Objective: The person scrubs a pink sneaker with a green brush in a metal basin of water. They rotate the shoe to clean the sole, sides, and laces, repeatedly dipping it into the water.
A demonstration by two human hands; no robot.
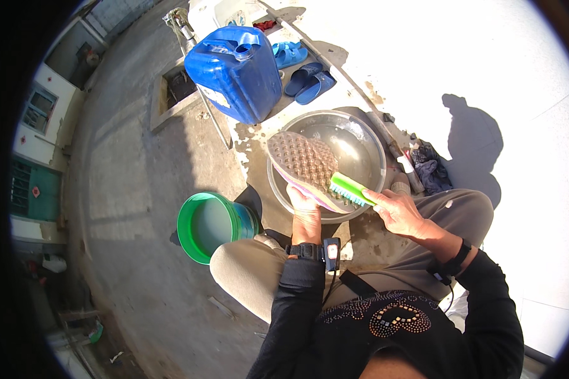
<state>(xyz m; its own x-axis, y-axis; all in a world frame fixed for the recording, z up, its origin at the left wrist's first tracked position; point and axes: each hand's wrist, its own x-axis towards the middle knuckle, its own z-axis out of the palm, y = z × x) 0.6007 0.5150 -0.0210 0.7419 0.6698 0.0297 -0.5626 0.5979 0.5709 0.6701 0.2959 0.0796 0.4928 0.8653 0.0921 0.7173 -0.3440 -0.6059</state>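
My left hand (304, 206) grips a shoe (303, 163) from below, its brown studded sole turned up and a pink-purple edge showing. The shoe's upper is hidden beneath the sole. In my right hand (398, 211) is the end of a green brush (351, 184), whose blue bristles touch the sole near its lower right end. Both hands are at the near side of a round metal basin (381, 156), with the shoe over it. Water in the basin reflects the sun.
A green bucket (184, 230) of cloudy liquid stands left of my knee. Beyond the basin are a blue plastic jerrycan (237, 76), dark blue slippers (315, 87) and light blue slippers (290, 56). A long pole (360, 92) runs past the basin's right side, near a black plastic bag (428, 166).
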